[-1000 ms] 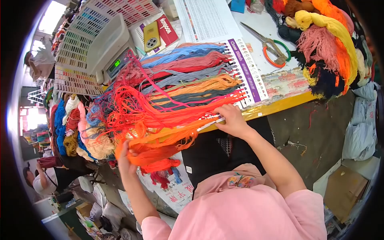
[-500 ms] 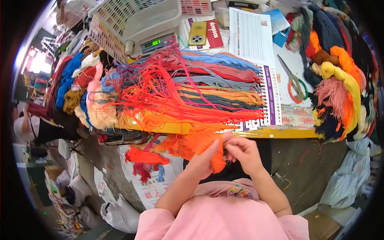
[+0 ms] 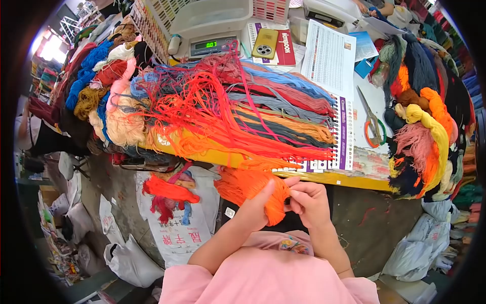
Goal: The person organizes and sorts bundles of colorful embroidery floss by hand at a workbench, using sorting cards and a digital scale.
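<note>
An orange thread bundle hangs at the table's front edge. Wrapped round its right part is my left hand, with the thumb along the strands. Beside it my right hand is pinched at the bundle's right end; whatever lies between its fingertips is too small to make out. Behind them, rows of coloured threads lie across the table, their right ends at a punched card with a purple strip. Loose red strands spread over the left part of the rows.
Orange-handled scissors, a printed sheet, a phone and a scale lie further back. Yarn heaps stand at the right, others at the left. White sacks rest on the floor. Another person's arm shows at the top right.
The view has shifted a little. The orange bundle now hangs more gathered beside my left hand, its left strands drawn in from the table's edge. Both hands keep their hold.
</note>
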A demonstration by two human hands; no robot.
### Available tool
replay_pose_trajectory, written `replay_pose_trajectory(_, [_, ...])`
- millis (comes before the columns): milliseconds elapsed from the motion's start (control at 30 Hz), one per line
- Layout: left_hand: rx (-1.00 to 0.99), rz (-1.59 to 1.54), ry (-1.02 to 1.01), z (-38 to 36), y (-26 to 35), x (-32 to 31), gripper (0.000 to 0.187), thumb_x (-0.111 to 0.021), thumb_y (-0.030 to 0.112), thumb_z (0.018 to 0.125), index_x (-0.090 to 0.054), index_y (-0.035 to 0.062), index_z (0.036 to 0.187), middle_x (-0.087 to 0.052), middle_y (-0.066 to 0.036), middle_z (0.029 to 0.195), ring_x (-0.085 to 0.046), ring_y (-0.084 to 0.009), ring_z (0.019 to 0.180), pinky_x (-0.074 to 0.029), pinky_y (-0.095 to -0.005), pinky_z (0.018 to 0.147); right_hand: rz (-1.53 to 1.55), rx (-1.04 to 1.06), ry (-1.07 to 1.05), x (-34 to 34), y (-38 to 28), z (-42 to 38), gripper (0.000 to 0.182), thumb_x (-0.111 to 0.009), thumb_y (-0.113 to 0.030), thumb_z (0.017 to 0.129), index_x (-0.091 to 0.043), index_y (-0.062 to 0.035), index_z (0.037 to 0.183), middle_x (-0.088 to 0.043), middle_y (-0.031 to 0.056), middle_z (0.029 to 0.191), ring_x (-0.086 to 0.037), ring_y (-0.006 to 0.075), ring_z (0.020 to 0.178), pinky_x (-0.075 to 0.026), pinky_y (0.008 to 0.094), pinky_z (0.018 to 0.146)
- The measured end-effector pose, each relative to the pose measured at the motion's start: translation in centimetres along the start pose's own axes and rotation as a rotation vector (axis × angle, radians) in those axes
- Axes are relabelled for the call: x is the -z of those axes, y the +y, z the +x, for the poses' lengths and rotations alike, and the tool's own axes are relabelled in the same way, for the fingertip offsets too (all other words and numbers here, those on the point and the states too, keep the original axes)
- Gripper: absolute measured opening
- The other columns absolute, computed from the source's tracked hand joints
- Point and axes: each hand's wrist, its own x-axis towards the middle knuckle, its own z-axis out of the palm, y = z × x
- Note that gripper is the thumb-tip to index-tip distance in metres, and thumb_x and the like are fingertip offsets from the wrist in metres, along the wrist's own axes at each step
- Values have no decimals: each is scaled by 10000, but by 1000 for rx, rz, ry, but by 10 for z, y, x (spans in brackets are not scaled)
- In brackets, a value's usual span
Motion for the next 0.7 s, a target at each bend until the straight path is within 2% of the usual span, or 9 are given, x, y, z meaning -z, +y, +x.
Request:
replay_pose_trajectory(33, [-8,-87,5,-1,1,0,517,-272,362,890,-329,-44,1205,-390,-122,1221,-447,-213,1039,-378,-390,861,55,10,-18,-1,-4,-1,102,-496,8,767,-587,46,793,-552,57,618,-426,59,427,-461,213,482])
replay_pose_trajectory(133, [-46,-85,146,-8,4,-4,392,-364,238,887,-397,-48,1153,-477,-112,1101,-508,-153,916,-438,-312,766,147,11,-68,0,-2,0,114,-480,7,771,-585,46,791,-573,76,681,-436,64,446,-466,213,495])
replay_pose_trajectory(233, [-45,120,112,-8,-2,6,337,-410,202,871,-463,-56,1082,-483,-133,1103,-493,-173,964,-444,-320,770,173,-4,-95,0,0,-1,107,-477,-3,775,-576,38,781,-578,79,695,-433,65,450,-452,205,486])
replay_pose_trajectory(367, [-59,32,101,-6,-5,8,334,-396,212,876,-493,-54,1052,-498,-114,1087,-488,-175,969,-433,-314,787,150,-70,-103,0,-3,-2,98,-466,-22,791,-554,18,771,-574,69,673,-426,59,449,-389,176,436])
replay_pose_trajectory(467, [-68,-8,71,-6,-3,6,362,-363,231,886,-470,-50,1087,-480,-106,1120,-464,-177,1006,-415,-322,817,-88,-89,-94,2,3,-4,103,-481,-78,797,-529,13,789,-513,48,613,-364,51,408,-377,184,428])
replay_pose_trajectory(567, [-74,-85,63,-6,-5,6,395,-332,255,891,-439,-45,1125,-448,-106,1165,-430,-181,1054,-392,-331,845,229,-171,-49,3,-2,-3,119,-487,-98,814,-550,1,793,-473,-2,556,-338,22,395,-301,150,402])
replay_pose_trajectory(600, [-78,-91,61,-7,-5,4,406,-326,262,891,-425,-44,1139,-435,-108,1180,-418,-182,1068,-386,-337,851,250,-170,-53,4,-4,-2,127,-518,-111,804,-561,7,816,-426,-40,530,-305,9,387,-295,154,410])
replay_pose_trajectory(633, [-83,-98,59,-7,-5,4,418,-319,270,892,-412,-42,1153,-422,-110,1195,-407,-184,1081,-380,-343,857,180,-176,-52,1,-4,-3,125,-522,-105,800,-565,10,823,-437,-40,539,-311,8,392,-307,156,416])
replay_pose_trajectory(700, [-75,81,50,-6,-5,4,493,-296,341,884,-379,-48,1175,-365,-129,1241,-390,-209,1106,-367,-383,875,40,-185,-47,-4,-5,-5,124,-528,-91,791,-571,16,835,-459,-40,556,-321,6,403,-332,160,429])
